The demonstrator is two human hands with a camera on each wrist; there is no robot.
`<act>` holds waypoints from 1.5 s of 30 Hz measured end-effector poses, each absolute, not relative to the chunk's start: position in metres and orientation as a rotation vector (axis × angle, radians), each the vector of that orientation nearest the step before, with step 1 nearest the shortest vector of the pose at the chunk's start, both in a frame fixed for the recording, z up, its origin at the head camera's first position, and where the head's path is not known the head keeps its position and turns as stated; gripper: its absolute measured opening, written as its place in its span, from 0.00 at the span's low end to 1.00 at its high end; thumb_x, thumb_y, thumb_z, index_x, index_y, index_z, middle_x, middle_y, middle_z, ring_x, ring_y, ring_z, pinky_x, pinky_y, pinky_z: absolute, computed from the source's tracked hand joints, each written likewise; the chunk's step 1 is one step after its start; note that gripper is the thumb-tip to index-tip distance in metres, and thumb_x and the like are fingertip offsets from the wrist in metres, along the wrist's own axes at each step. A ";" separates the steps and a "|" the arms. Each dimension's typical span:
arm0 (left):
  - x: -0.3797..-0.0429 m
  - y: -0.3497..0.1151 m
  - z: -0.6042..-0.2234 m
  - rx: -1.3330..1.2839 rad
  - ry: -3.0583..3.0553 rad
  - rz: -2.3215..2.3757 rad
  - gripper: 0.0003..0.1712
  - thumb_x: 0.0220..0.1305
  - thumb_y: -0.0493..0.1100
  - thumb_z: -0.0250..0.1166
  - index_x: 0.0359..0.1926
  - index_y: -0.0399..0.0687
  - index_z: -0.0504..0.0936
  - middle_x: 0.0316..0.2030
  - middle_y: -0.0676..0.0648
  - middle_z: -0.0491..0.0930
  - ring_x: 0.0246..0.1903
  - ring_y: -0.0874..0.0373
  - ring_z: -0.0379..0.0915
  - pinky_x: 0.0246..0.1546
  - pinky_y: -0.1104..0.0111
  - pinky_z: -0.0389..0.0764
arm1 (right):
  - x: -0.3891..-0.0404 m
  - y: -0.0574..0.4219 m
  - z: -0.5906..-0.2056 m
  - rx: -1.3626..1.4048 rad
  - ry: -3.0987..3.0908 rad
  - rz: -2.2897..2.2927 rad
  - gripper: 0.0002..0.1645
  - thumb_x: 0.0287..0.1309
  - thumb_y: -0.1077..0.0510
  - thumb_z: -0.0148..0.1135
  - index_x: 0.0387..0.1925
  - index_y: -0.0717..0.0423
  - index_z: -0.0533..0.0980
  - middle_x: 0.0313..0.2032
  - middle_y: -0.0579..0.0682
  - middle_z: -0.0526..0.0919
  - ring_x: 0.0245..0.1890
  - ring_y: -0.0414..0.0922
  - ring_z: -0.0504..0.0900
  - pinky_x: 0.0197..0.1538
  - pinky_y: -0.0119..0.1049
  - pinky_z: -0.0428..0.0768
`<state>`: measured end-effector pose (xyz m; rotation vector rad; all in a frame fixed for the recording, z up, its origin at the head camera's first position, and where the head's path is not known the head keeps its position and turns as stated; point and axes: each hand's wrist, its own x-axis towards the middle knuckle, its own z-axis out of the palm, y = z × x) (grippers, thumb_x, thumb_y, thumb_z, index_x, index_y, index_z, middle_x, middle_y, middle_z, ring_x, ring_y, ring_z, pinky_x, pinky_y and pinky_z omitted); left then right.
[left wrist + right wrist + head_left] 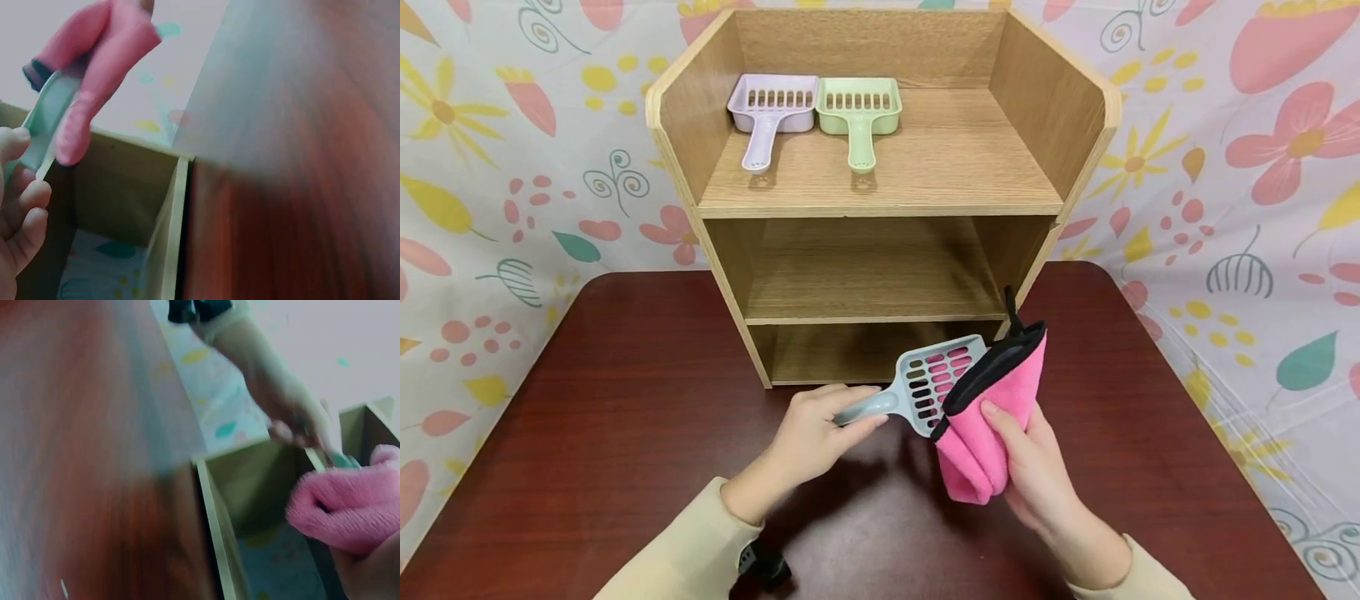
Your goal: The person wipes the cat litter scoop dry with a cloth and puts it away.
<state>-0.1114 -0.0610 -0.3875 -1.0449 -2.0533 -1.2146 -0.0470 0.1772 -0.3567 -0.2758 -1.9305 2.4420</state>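
My left hand (805, 437) pinches the handle of a grey-blue slotted litter scoop (897, 398), which is held tilted above the table in front of the shelf. A pink cloth (977, 450) with black trim and a black loop is folded over the scoop's far right edge, hiding that part. My right hand (1041, 471) grips this cloth, thumb on top and the other fingers behind it. In the left wrist view, the scoop (47, 119) appears edge-on with the cloth (103, 69) across its end. The right wrist view shows the bunched cloth (347, 503) close up.
A wooden shelf unit (880, 211) stands at the back of the dark red table (625, 433). On its top level, a lavender litter scoop (763, 137) and a green one (861, 142) sit side by side at the left. Patterned fabric (1225, 275) hangs around the table.
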 end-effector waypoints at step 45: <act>-0.102 -0.042 -0.386 -1.060 -1.976 -1.000 0.15 0.61 0.47 0.65 0.38 0.39 0.85 0.25 0.47 0.84 0.19 0.65 0.72 0.21 0.81 0.74 | -0.059 0.167 -0.349 -0.398 -1.359 2.399 0.25 0.61 0.66 0.56 0.57 0.50 0.61 0.48 0.52 0.73 0.40 0.40 0.82 0.33 0.31 0.83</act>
